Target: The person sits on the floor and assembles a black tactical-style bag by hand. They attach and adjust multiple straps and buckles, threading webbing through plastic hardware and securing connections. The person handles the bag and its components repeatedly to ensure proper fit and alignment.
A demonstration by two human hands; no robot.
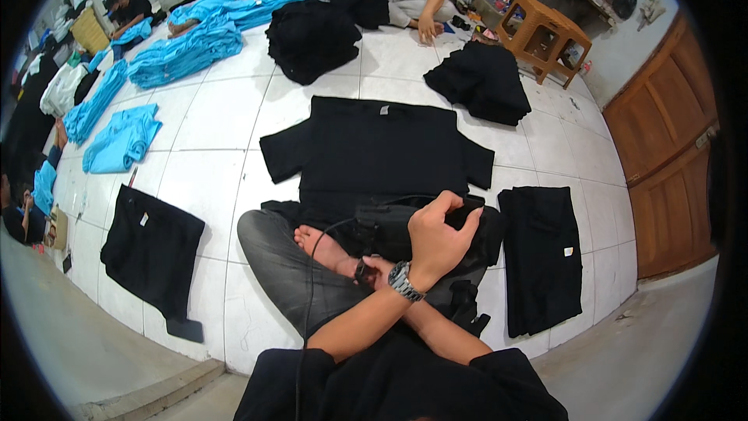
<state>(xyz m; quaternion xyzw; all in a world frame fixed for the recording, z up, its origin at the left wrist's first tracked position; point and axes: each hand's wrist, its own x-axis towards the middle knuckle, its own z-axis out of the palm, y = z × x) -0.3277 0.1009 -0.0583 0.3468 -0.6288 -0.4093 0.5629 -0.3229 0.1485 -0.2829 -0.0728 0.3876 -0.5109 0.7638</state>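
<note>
one black shirt lies flat before the crossed legs, should be soft, light, best taken by both shoulders; left hand keeps thumb and finger apart, right hand's grip i cannot tell.

I observe one view: the left head-worn fisheye, facing down and forward. Hands lie near, floor beyond, door bowed at the right rim.

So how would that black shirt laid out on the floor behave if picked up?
The black shirt would probably droop, as its cloth looks thin. Pushed, it may bunch up rather than roll or tip, since it lies spread flat.
</note>
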